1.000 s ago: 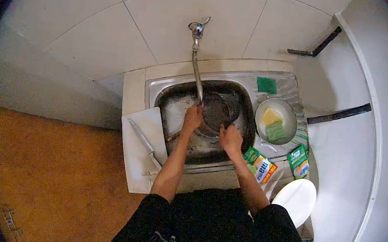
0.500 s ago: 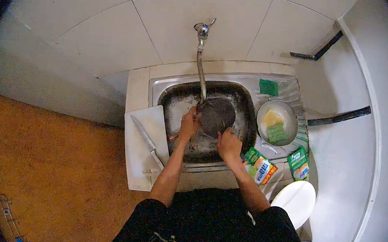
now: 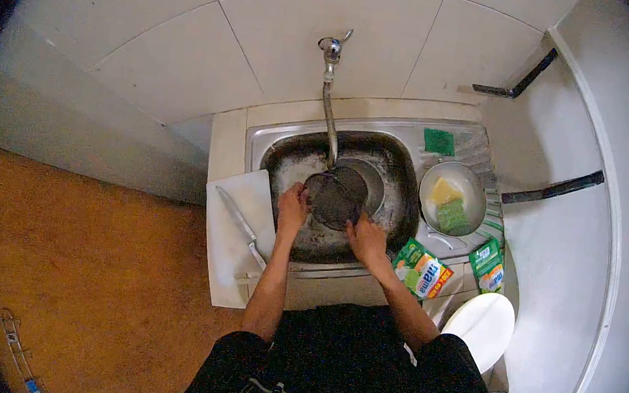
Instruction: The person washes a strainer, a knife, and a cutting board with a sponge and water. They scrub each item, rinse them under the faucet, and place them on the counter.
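Observation:
A dark, flat round piece [image 3: 333, 199], whose exact kind I cannot make out, is held tilted between my hands inside the steel sink [image 3: 408, 242]. My left hand [image 3: 292, 208] grips its left edge. At its lower right edge, my right hand [image 3: 366, 240] has its fingers curled onto it. Just above the piece ends the spout of the faucet [image 3: 330, 124]. Behind it a greyish round vessel [image 3: 374, 188] shows in the basin, partly covered by the dark piece.
Left of the sink, a knife [image 3: 238, 219] lies on a white cutting board [image 3: 225, 264]. On the drainboard, a pan [image 3: 478, 192] holds yellow and green sponges, near a green scouring pad [image 3: 439, 141]. Soap pouches [image 3: 422, 269] and a white plate [image 3: 479, 332] are at the right.
The dark round piece has shifted left and toward me, uncovering the greyish vessel behind it. My left hand has moved slightly left and down; my right hand slightly left and down.

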Demonstrator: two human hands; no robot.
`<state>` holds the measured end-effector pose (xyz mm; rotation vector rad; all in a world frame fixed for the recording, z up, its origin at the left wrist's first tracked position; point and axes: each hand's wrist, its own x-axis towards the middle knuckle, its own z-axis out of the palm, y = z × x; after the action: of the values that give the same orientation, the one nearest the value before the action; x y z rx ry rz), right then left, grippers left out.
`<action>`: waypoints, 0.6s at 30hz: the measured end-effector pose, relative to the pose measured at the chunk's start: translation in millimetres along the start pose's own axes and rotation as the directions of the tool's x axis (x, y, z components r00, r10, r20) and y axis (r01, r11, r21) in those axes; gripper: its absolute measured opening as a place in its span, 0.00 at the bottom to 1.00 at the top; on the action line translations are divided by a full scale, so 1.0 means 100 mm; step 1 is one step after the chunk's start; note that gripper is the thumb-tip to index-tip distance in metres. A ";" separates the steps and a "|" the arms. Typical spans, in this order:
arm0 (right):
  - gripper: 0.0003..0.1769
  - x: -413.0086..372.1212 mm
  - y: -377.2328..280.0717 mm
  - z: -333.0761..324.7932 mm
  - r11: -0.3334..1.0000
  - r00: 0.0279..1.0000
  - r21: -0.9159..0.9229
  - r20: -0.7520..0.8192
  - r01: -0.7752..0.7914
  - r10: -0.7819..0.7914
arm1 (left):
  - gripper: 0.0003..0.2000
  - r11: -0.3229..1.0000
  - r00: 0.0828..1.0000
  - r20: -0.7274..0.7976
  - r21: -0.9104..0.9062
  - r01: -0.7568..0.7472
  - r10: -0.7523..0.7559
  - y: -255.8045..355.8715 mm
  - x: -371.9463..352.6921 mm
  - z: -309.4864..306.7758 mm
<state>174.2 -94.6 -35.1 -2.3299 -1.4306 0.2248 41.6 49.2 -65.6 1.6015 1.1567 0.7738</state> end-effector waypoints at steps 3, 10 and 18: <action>0.19 0.12 -0.05 -0.06 0.996 1.000 0.084 0.001 0.030 -0.031 | 0.07 0.904 0.935 -0.124 0.328 -0.276 0.331 0.24 -0.06 -0.10; 0.19 0.39 0.03 0.17 0.975 0.998 0.215 0.014 0.050 -0.055 | 0.11 0.907 0.979 -0.129 0.410 -0.092 0.158 0.54 -0.08 -0.34; 0.27 0.93 -0.11 0.20 0.948 0.975 0.268 0.181 -0.173 0.126 | 0.10 0.799 0.886 -0.266 0.578 -0.168 0.379 0.63 -0.05 -0.37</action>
<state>201.6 -3.7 -42.3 -2.2226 -1.1992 0.6327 27.1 52.5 6.5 2.2051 1.5270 1.0371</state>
